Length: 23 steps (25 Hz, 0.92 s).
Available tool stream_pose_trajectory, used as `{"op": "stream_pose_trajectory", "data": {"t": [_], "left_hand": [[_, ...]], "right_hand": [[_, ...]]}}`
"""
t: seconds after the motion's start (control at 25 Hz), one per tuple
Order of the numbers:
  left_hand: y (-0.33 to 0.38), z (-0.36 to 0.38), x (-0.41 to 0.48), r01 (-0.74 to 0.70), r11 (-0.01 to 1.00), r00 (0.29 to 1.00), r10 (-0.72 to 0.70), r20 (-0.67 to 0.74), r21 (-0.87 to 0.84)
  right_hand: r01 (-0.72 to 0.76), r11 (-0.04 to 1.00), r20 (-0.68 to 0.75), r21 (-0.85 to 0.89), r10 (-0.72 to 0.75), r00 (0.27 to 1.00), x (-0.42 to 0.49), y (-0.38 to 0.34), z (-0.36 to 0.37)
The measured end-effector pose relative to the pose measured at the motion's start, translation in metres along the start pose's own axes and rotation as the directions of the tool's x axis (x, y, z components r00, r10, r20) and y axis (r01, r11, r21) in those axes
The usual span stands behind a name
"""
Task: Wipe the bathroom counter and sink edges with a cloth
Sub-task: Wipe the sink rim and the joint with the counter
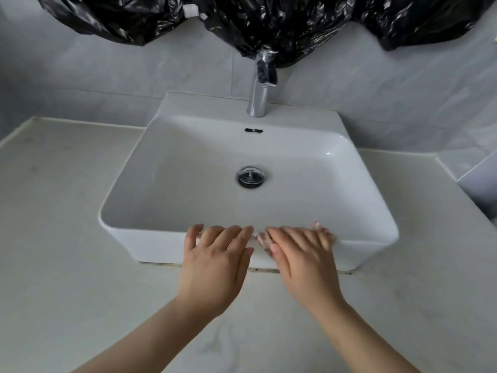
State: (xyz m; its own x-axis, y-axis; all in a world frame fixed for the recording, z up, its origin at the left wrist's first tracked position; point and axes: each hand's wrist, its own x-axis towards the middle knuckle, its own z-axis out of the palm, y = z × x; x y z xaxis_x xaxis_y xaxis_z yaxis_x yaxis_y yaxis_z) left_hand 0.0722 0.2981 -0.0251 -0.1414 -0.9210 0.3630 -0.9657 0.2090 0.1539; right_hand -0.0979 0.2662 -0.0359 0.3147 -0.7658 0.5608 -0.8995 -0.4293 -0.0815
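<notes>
Since the cloth (320, 229) looks thin and floppy, I'd press it flat, not pinch it — right hand (301, 254) lies straight-fingered on it, left hand (217, 254) flat on the sink (376, 239) rim.

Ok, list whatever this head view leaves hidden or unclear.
1. Head view, pale pink cloth: mostly under the right hand, blurred; shape unreadable.
2. Head view, chrome tap: top covered by the crinkled black plastic sheet.
3. Head view, white ceramic sink: part of the near rim hidden under the left hand and right hand.
</notes>
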Motion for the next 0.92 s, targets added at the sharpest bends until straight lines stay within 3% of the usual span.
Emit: {"op": "stream_pose_trajectory", "data": {"t": [0.16, 0.28, 0.4, 0.48, 0.56, 0.64, 0.72, 0.8, 0.92], "left_hand": [[0.05, 0.014, 0.01, 0.093, 0.996, 0.995, -0.093, -0.033, 0.001], [0.078, 0.022, 0.017, 0.103, 0.995, 0.994, -0.103, -0.039, -0.013], [0.089, 0.024, 0.024, 0.071, 0.997, 0.996, -0.073, -0.057, -0.036], [0.09, 0.023, 0.029, 0.065, 0.997, 0.997, -0.067, -0.049, -0.043], [0.096, 0.026, 0.033, 0.057, 0.998, 0.998, -0.059, -0.034, -0.04], [0.104, 0.03, 0.035, 0.046, 0.998, 0.998, -0.047, -0.03, -0.047], [0.105, 0.031, 0.037, 0.038, 0.998, 0.999, -0.039, -0.031, -0.054], [0.101, 0.03, 0.039, 0.026, 0.998, 0.999, -0.028, -0.031, -0.057], [0.097, 0.029, 0.047, -0.011, 0.997, 1.0, 0.011, 0.005, -0.083]], "right_hand": [[-0.052, 0.998, -0.101, 0.046, 0.057, 0.993, -0.016, 0.11, -0.026], [-0.099, 0.992, -0.109, 0.078, 0.107, 0.988, -0.023, 0.121, -0.024], [0.082, 0.993, -0.053, 0.09, -0.078, 0.996, -0.029, 0.145, -0.029], [0.079, 0.985, -0.012, 0.151, -0.078, 0.997, -0.025, 0.165, -0.029], [-0.121, 0.947, 0.158, 0.296, 0.077, 0.984, -0.009, 0.177, -0.017], [-0.347, 0.833, 0.349, 0.432, 0.2, 0.915, 0.013, 0.175, -0.013], [-0.446, 0.745, 0.426, 0.495, 0.24, 0.873, 0.02, 0.173, -0.021], [-0.549, 0.71, 0.495, 0.441, 0.318, 0.809, 0.015, 0.174, -0.031], [-0.738, 0.564, 0.59, 0.371, 0.471, 0.656, 0.033, 0.173, -0.026]]}}
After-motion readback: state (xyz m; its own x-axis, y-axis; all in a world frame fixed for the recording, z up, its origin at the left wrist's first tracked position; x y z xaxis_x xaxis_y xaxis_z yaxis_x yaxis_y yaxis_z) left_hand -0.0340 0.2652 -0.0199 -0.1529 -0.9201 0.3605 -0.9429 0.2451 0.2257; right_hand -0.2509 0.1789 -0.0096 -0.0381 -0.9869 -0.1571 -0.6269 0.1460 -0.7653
